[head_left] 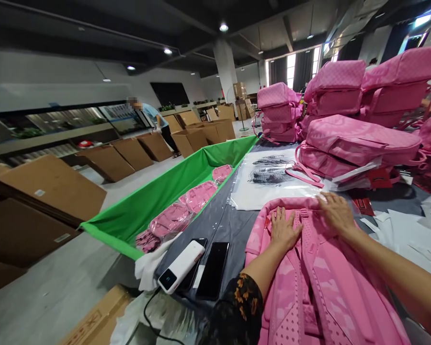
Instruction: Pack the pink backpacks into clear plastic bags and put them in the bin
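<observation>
This looks like a bag factory's packing area: pink backpacks (352, 282) crowd the surface (215, 225) at right, and plastic-wrapped pink bags (170, 220) lie in a green trough (129, 225) at centre. Cardboard cartons (53, 187) line the left, beneath a dark, lamp-lit ceiling (187, 21).

I have the pink, mottled backpack (348, 278) before me, lying strap side up, its perforated straps (287, 328) running lengthwise.

Note cardboard boxes (53, 187) on the floor (64, 273), a white power bank (182, 265) beside a black phone (213, 271) (lying unlit).
</observation>
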A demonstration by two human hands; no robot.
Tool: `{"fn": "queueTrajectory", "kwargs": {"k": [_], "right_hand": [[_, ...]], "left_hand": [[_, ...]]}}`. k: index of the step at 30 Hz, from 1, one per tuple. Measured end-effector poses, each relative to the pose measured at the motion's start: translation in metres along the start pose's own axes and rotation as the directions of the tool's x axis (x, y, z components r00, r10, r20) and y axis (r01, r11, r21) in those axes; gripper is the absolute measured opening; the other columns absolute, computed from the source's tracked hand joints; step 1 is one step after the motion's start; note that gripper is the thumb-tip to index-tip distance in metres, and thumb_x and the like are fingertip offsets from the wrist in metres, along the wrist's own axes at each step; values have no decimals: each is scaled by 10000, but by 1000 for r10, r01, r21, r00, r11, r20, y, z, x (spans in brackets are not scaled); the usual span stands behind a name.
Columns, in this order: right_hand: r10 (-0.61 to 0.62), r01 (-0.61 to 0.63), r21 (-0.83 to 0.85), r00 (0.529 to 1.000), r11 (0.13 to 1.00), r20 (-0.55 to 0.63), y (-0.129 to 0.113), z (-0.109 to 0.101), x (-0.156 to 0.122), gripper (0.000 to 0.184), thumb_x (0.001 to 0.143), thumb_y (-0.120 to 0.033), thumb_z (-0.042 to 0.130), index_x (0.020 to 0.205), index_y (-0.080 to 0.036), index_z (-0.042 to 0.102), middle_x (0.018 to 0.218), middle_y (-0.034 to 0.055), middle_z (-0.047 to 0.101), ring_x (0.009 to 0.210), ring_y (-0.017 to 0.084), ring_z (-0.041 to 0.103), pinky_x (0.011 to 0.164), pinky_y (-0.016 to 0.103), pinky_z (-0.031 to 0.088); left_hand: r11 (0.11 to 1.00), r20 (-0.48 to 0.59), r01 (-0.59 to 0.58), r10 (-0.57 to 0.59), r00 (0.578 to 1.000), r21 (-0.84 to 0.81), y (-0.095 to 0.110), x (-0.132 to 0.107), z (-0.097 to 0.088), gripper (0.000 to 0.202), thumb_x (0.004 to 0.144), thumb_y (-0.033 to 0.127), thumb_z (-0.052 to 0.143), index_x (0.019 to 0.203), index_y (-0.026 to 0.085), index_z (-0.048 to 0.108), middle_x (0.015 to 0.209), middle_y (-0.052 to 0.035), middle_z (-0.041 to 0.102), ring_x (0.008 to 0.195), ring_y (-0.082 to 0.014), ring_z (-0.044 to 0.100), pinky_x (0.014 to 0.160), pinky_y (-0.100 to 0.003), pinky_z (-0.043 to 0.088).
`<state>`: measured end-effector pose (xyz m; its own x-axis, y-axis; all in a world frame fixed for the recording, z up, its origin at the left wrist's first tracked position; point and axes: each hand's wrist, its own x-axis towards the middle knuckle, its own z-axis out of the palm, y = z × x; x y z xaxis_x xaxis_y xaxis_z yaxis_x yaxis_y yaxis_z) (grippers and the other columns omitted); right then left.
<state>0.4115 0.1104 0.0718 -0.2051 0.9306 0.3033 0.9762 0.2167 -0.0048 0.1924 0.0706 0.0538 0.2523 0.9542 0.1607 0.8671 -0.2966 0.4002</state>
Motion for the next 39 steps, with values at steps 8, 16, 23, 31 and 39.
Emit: {"fn": "queueTrajectory", "kwargs": {"k": [8, 16, 23, 31, 39], "right_hand": [[223, -220, -57, 974, 974, 47, 27, 16, 15, 289, 904, -188, 438, 1074, -148, 670, 982, 177, 698, 838, 277, 693, 640, 353, 513], [-309, 318, 235, 948, 919, -73, -62, -49, -103, 451, 1000, -337, 426, 1412, -239, 582, 1483, 149, 559, 1374, 301, 501, 1143, 536, 414], [-353, 299, 311, 926, 902, 135, -108, -26, -136, 527, 1024, -382, 397, 1454, -117, 549, 1485, 201, 556, 1378, 298, 519, 1143, 527, 413], [-275, 287, 391, 957, 875, -86, -103, 6, -129, 430, 1033, -332, 368, 1349, -162, 605, 1349, 161, 653, 1243, 275, 583, 1094, 489, 427], [-365, 429, 403, 903, 809, -228, -121, -50, -161, 380, 1033, -263, 301, 1213, -213, 631, 1116, 123, 690, 1066, 250, 602, 942, 439, 477]], "left_hand": [[988, -26, -128, 131, 991, 91, 4, 16, 10, 567, 994, 534, 490, 1463, 221, 555, 1582, -145, 481, 1536, -398, 286, 1237, -691, 168], [1000, -158, 3, -4, 987, -8, 4, 8, 1, 411, 1014, 320, 465, 1338, 113, 609, 1473, -212, 570, 1494, -340, 387, 1248, -622, 219], [993, -106, -80, 71, 992, -84, 15, -3, -31, 417, 973, 80, 322, 1252, 151, 624, 1317, -148, 668, 1360, -280, 534, 1190, -551, 346], [616, 313, -761, 778, 545, -203, 35, -152, -40, 332, 970, 450, 494, 817, 209, 663, 823, -83, 682, 821, -240, 608, 902, -413, 473], [847, 154, -531, 528, 835, -24, 21, -151, -8, 388, 928, 398, 542, 1245, 197, 641, 1297, -159, 636, 1270, -344, 507, 1151, -548, 314]]}}
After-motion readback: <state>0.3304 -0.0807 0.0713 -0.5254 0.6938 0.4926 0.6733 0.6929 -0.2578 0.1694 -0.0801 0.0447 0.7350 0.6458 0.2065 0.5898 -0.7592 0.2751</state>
